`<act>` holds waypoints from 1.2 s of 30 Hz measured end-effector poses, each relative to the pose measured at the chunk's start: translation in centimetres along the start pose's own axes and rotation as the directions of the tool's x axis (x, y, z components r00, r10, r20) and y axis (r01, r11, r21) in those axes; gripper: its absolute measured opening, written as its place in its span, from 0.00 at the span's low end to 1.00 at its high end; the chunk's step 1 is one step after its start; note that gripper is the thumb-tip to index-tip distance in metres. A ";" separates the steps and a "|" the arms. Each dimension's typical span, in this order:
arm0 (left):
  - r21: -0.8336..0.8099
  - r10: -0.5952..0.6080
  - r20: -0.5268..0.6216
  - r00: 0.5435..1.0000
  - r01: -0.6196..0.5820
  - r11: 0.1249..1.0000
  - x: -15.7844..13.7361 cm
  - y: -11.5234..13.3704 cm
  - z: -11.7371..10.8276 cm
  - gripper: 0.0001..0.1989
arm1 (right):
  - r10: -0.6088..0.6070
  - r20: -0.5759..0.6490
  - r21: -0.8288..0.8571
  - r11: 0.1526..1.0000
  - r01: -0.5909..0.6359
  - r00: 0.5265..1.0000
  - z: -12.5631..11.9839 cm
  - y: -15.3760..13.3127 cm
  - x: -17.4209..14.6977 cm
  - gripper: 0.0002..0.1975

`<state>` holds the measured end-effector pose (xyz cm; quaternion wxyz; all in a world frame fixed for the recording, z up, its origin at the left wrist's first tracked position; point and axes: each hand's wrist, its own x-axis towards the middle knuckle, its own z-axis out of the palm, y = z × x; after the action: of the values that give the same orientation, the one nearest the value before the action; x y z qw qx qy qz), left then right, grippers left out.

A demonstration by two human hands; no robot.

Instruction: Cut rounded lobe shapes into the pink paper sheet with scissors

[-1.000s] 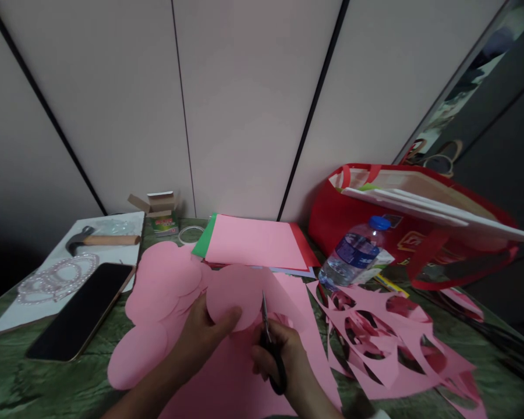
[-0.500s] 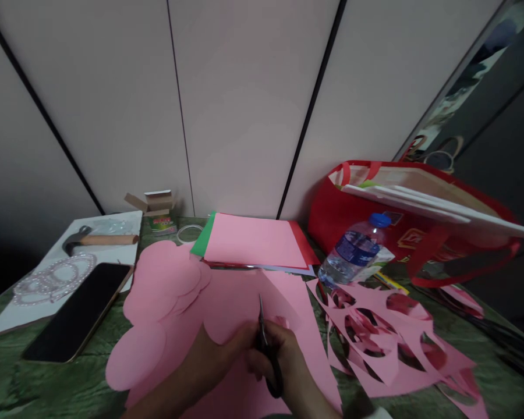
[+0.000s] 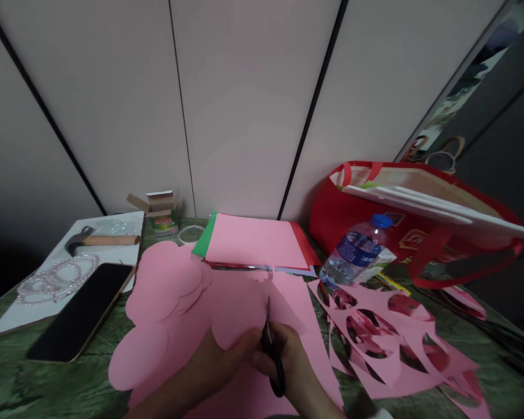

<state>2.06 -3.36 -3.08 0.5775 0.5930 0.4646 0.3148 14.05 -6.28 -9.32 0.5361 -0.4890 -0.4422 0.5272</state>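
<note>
Left hand (image 3: 216, 358) pinches a pink paper piece (image 3: 238, 305) just ahead; right hand (image 3: 286, 346) grips scissors (image 3: 269, 343) at its edge

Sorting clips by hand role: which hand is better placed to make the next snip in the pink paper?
The right hand, likely: it grips the scissors, which point forward beside the pink paper that the left hand holds.

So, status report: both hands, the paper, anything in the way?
Right grip on scissors. Left grip on pink paper. Left thumb close to scissors, possibly in the way.
</note>
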 end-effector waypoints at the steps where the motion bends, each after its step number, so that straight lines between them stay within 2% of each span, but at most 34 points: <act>1: 0.002 -0.002 0.002 1.000 0.002 1.000 0.0 0.0 0.0 0.11 | -0.005 0.013 0.004 1.000 0.005 1.000 0.0 0.1 0.0 0.11; 8: 0.022 0.026 0.039 0.999 -0.027 0.999 0.2 -0.1 -0.5 0.11 | 0.025 -0.020 -0.046 0.999 -0.026 0.999 -0.3 0.4 -0.1 0.17; 14: 0.063 0.027 0.024 0.999 -0.029 0.998 0.3 0.2 -0.7 0.09 | 0.020 -0.047 -0.010 1.000 -0.020 0.999 0.0 0.2 0.0 0.16; 21: 0.091 0.045 0.141 0.989 -0.058 0.994 0.5 0.4 -1.4 0.08 | 0.001 -0.004 -0.004 1.000 -0.001 1.000 0.0 0.0 -0.1 0.15; 27: 0.101 0.081 0.108 0.991 -0.092 0.991 0.6 0.3 -1.3 0.08 | -0.019 -0.002 -0.004 1.000 0.019 1.000 0.0 -0.3 -0.1 0.15; 31: 0.145 0.068 0.117 0.991 -0.084 0.986 0.5 0.2 -1.2 0.08 | 0.050 0.015 0.010 0.999 -0.050 0.999 0.0 -0.6 -0.1 0.18; 36: 0.170 0.043 0.026 0.999 -0.047 0.984 0.5 -0.3 -0.7 0.11 | 0.077 0.091 0.017 0.997 -0.079 0.993 -0.2 -0.8 -0.4 0.17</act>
<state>1.52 -2.62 -3.32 0.5224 0.6541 0.4698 0.2802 14.36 -6.64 -8.51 0.4996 -0.4762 -0.4411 0.5737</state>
